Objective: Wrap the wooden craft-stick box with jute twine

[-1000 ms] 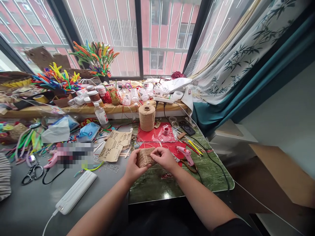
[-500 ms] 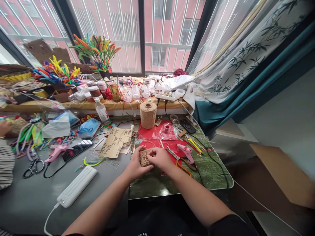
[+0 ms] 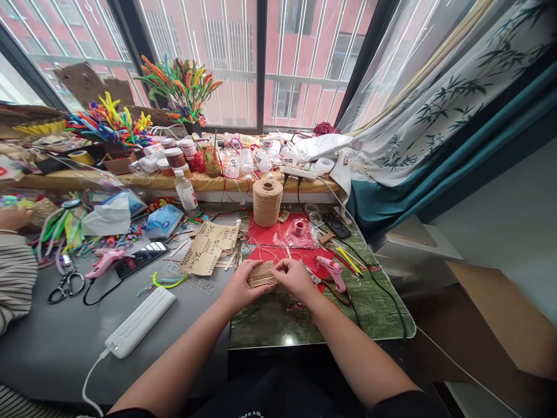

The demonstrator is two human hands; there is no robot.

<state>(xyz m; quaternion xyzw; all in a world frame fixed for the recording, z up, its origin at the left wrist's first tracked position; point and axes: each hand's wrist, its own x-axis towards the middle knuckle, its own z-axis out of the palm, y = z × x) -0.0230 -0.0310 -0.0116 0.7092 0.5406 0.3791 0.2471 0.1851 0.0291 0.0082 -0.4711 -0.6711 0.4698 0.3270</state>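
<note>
A small block wrapped in rows of brown jute twine (image 3: 262, 274) rests in my left hand (image 3: 242, 285), its thumb along the near edge and its fingers behind. At the block's right edge, the thumb and forefinger of my right hand (image 3: 296, 280) are pinched together on the twine; the strand between the fingertips is mostly hidden. A large spool of jute twine (image 3: 267, 204) stands upright beyond my hands. Loose twine trails over the red plastic packet (image 3: 278, 233) between spool and hands. Scissors (image 3: 314, 275) lie partly behind my right hand.
A pink glue gun (image 3: 332, 271) and pencils lie right of my hands on the green mat (image 3: 270, 331). Sandpaper sheets (image 3: 208, 249), a white power strip (image 3: 140, 321) and black scissors (image 3: 66, 285) lie to the left. Another person's hand (image 3: 15, 217) is at far left.
My right hand has moved from over the face of the wrapped block to its right edge, leaving more of the wrapping visible. The camera view has shifted slightly left.
</note>
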